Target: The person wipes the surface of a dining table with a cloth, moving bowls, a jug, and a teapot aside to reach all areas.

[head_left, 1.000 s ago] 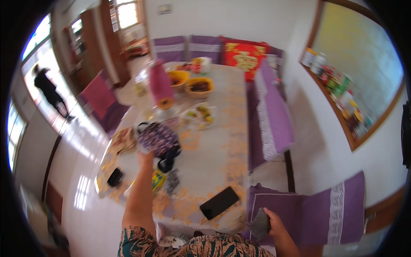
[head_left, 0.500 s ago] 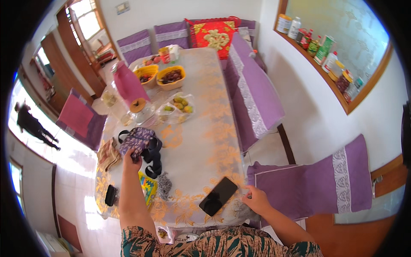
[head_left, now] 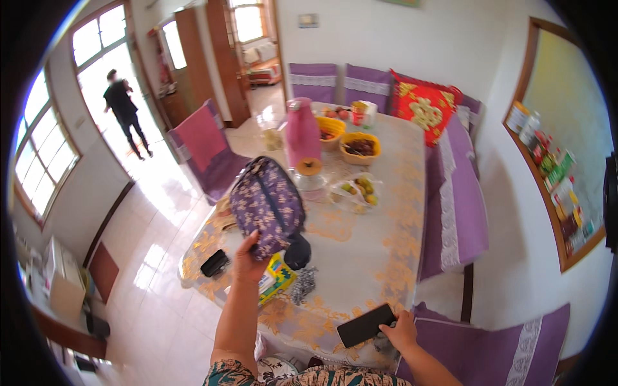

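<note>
My left hand (head_left: pixel 248 257) grips the lower end of a purple floral bag (head_left: pixel 267 202), lifted over the table's left side. A dark strap (head_left: pixel 297 251) hangs beside it. My right hand (head_left: pixel 400 331) is at the near right of the table, its thumb and fingers closed on the right end of a black phone (head_left: pixel 365 325). Below the bag lie a yellow-green packet (head_left: pixel 277 278) and a grey scrubber-like bundle (head_left: pixel 304 285). To their left sits a small black case (head_left: pixel 214 262). The bag partly covers a brown cloth (head_left: pixel 225 214).
Farther back on the table (head_left: pixel 386 248) stand a pink thermos (head_left: pixel 302 132), a glass jar with a wooden-looking lid (head_left: pixel 310 172), yellow baskets (head_left: pixel 360 148) and bagged fruit (head_left: pixel 360 191). Purple-covered chairs (head_left: pixel 492 341) surround it. A person (head_left: pixel 122 109) stands by the bright doorway.
My left hand has raised the floral bag off the table. My right hand has moved from beside the phone onto its end. The view has turned left.
</note>
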